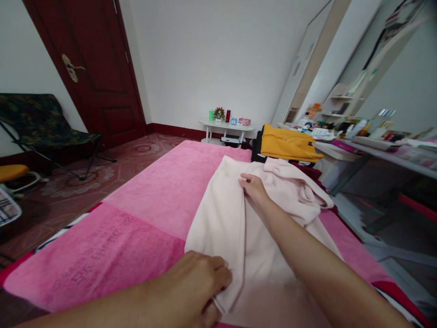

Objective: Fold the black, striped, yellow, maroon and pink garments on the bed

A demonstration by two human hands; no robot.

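A pale pink sweatshirt (221,205) lies spread on the pink bed cover, its left side folded inward so that a long straight edge runs down the middle. My right hand (254,187) pinches that folded edge near its upper end. Close to me, my left hand (205,282) has its fingers curled on the lower end of the folded part; the thumb is partly hidden below. On the garment's right side, the cloth (300,182) is bunched in loose folds.
Beyond the sweatshirt sits a stack of folded clothes with a yellow one (290,143) on top. The pink bed cover (164,187) extends left. A crowded dressing table (385,146) stands right, a small white table (227,125) at the far wall, and a folding chair (44,123) left.
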